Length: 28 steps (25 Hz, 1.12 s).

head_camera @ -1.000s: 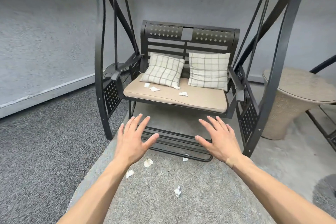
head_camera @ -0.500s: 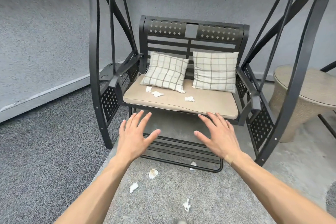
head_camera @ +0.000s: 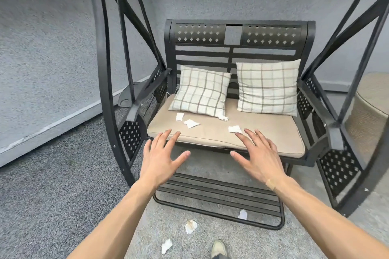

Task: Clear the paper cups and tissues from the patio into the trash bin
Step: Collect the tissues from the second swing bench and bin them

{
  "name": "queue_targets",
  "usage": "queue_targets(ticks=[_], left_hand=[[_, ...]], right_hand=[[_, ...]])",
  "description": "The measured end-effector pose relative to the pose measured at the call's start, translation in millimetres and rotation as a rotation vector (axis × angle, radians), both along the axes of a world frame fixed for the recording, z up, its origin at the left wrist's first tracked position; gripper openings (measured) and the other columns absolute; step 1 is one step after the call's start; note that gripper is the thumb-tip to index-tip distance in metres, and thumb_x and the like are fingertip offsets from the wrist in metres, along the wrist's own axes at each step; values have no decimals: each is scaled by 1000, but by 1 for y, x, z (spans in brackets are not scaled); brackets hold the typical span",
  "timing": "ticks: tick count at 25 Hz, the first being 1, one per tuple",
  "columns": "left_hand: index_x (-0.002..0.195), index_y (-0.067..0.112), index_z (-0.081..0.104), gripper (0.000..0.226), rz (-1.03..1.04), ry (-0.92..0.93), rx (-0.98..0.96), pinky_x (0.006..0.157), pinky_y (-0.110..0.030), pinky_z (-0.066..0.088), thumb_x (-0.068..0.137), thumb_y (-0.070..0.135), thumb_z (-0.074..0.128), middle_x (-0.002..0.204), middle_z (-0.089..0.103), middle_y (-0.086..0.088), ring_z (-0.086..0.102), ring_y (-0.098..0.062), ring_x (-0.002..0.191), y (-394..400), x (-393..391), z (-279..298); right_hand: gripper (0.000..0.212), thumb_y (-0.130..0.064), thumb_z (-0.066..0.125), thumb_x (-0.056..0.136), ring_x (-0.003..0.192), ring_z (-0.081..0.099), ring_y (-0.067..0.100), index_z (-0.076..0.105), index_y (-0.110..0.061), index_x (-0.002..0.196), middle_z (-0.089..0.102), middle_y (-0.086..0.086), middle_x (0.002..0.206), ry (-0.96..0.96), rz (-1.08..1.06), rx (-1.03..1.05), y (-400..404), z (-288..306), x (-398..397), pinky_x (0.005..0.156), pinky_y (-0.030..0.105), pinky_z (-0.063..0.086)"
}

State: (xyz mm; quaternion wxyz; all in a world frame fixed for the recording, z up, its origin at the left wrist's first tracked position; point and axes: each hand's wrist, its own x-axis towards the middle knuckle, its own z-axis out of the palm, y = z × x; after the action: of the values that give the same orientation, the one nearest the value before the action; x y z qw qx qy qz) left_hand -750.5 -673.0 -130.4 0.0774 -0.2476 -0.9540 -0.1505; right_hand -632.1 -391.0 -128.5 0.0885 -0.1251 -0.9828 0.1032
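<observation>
**Reaching for the tissues on the swing seat**

Both my hands are out in front of me, fingers spread wide and holding nothing. My right hand [head_camera: 257, 156] hovers over the near edge of the tan seat cushion [head_camera: 273, 132], its fingertips just beside a crumpled tissue [head_camera: 234, 129]. My left hand [head_camera: 163, 155] is level with it, near the cushion's left front corner.

I judge this to be the start of the first pickup: nothing is gathered yet. 3 more scraps lie on the cushion: 2 tissues [head_camera: 190, 123] close together to the left, in front of the left plaid pillow [head_camera: 201, 93], and a small one [head_camera: 223, 117] at that pillow's near corner. On the ground nearer to me are 3 more tissues [head_camera: 190, 226], 1 of them by the swing's footrest [head_camera: 221, 197]. I see no paper cups and no trash bin from here.

Next I should pinch the nearest tissue with my right hand, lightly, since it is thin and crumpled, then sweep up its neighbours with my left.
</observation>
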Motion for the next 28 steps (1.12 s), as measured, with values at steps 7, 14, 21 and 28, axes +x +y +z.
queue_targets(ticks=[7, 14, 21, 28], left_hand=[[145, 40, 30, 74, -14, -24, 14, 117, -48, 18, 83, 80, 23, 155, 32, 2, 24, -18, 144, 54, -92, 0], [144, 38, 32, 72, -23, -72, 5, 116, -45, 18, 85, 78, 25, 154, 34, 1, 27, -20, 143, 75, -179, -17], [144, 36, 35, 68, -85, -145, 8, 115, -48, 23, 87, 73, 33, 154, 34, 2, 28, -19, 142, 89, -282, -39], [143, 35, 37, 71, -169, -262, 9, 115, -46, 21, 85, 76, 32, 154, 34, 1, 29, -20, 141, 90, -363, -84]], right_hand=[[65, -71, 31, 86, 145, 16, 21, 29, -40, 144, 28, -4, 155, -36, -21, -24, 59, -1, -93, 115, 47, 20], [65, -70, 33, 86, 144, 20, 22, 27, -41, 144, 28, -4, 155, -61, -58, -81, 81, -17, -164, 114, 45, 21], [65, -71, 33, 86, 144, 19, 20, 27, -41, 144, 27, -5, 155, -101, -144, -129, 76, -37, -249, 112, 45, 23], [62, -64, 40, 88, 141, 24, 20, 33, -36, 143, 32, -3, 152, -168, -270, -142, 64, -69, -309, 108, 46, 30]])
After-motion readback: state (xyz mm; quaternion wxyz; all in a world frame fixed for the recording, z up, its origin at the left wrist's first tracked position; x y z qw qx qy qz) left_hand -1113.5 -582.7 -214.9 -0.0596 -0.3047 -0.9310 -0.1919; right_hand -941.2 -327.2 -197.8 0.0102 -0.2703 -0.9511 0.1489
